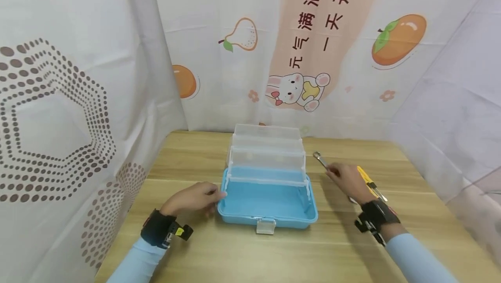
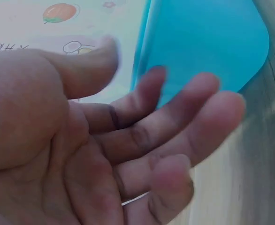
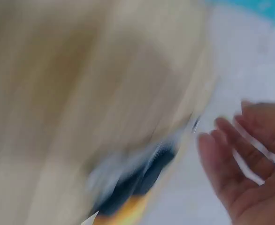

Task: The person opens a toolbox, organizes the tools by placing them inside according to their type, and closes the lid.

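Observation:
A light-blue toolbox (image 1: 266, 200) stands on the table, its clear trays (image 1: 268, 152) raised at the back. My left hand (image 1: 197, 197) is at the box's left side, thumb at the rim; in the left wrist view its fingers (image 2: 170, 112) are loosely bent with nothing in the palm. To the right of the box, my right hand (image 1: 350, 181) pinches a metal wrench (image 1: 318, 157), whose ring end points away from me. The hand covers much of the wrench. Motion blurs the right wrist view, where the right hand (image 3: 250, 159) shows half-bent fingers.
A yellow-and-black tool (image 1: 365, 176) lies just beyond my right hand, with a metal tip (image 1: 381, 196) beside it. A clear latch (image 1: 266, 226) hangs at the box's front. Patterned cloth (image 1: 219, 78) closes off the back and sides of the wooden table (image 1: 250, 257).

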`<action>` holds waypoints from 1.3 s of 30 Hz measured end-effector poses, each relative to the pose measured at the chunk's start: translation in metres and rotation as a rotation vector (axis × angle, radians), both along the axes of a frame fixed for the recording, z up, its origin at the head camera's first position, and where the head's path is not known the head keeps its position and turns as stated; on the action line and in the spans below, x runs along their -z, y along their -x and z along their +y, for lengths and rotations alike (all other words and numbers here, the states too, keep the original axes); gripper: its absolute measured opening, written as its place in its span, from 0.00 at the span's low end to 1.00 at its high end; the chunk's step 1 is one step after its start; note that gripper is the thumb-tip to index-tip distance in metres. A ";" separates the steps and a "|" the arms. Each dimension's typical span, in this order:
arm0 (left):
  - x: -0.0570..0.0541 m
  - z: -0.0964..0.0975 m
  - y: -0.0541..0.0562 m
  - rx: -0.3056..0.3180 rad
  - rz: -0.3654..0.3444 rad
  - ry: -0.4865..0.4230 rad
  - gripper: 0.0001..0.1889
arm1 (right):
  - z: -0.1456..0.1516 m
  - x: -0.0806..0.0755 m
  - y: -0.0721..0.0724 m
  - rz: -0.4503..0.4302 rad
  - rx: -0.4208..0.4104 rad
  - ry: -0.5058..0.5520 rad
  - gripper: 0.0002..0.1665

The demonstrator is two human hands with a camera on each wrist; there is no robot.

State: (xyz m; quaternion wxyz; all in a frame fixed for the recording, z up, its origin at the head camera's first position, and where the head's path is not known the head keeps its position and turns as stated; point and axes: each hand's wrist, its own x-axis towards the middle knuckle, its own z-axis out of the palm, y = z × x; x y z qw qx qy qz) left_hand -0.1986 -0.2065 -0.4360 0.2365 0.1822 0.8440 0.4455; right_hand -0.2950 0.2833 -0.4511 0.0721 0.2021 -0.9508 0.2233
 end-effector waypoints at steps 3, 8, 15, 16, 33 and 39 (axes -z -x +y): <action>0.004 -0.005 -0.003 -0.022 0.031 0.007 0.22 | 0.026 0.003 -0.015 0.065 0.015 -0.101 0.06; 0.008 -0.010 -0.005 -0.043 0.031 -0.014 0.24 | 0.056 0.007 -0.033 -0.039 0.082 -0.147 0.11; 0.015 -0.008 -0.004 -0.044 -0.020 -0.073 0.28 | 0.060 0.015 -0.043 -0.148 0.097 -0.091 0.21; 0.016 -0.007 -0.005 -0.041 -0.028 -0.075 0.28 | 0.059 0.017 -0.043 -0.153 0.097 -0.083 0.21; 0.019 0.005 -0.009 -0.014 -0.048 -0.091 0.28 | 0.052 0.024 -0.040 -0.235 0.225 -0.031 0.16; 0.019 0.009 -0.008 -0.012 -0.059 -0.096 0.29 | 0.056 0.019 -0.042 -0.227 0.217 -0.049 0.16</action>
